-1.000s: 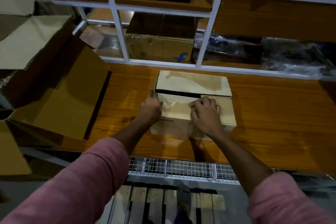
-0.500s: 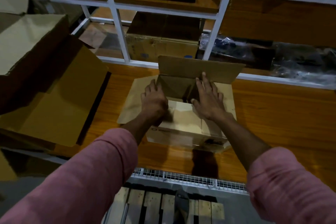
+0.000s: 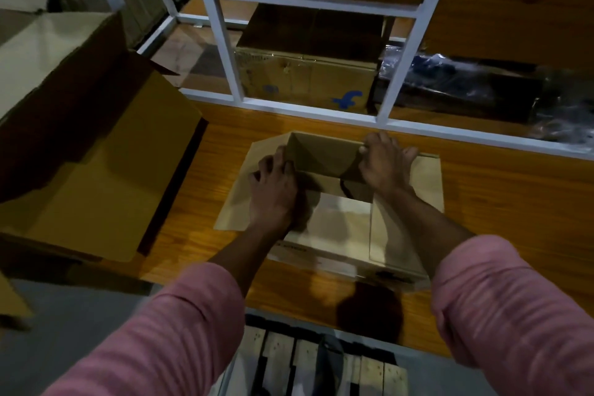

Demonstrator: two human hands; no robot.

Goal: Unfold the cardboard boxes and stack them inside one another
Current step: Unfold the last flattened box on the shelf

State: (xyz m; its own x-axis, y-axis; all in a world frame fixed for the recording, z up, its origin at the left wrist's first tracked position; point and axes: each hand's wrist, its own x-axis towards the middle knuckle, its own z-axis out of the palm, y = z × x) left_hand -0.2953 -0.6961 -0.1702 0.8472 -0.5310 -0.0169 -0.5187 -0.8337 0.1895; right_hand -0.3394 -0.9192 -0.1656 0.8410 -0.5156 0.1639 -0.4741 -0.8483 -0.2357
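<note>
Head view: a small box (image 3: 334,202) sits on the wooden table (image 3: 501,215), just in front of a white shelf frame (image 3: 225,51). Its top is partly open — the left flap lies folded out flat on the table, the far flap is pushed back, and the dark inside shows between the hands. The left hand (image 3: 276,190) rests at the left rim, fingers curled over the edge where the flap hinges. The right hand (image 3: 384,164) lies on the far right corner, fingers bent over the rim and the right flap beneath it; whether it pinches the card or only presses it down I cannot tell. The near flap looks not yet turned out.

To the left, well apart, stands a big box (image 3: 86,151), flaps spread and mouth wide — by my reckoning the one the small box would go into. Behind the frame another box (image 3: 305,80) with a blue mark sits on a shelf.

The card should be light and fairly stiff, bending only at its creases, and dry enough not to slip. Flaps are best taken near the crease; for carrying, hold two opposite walls at the rim, since thin flaps may tear or buckle.
</note>
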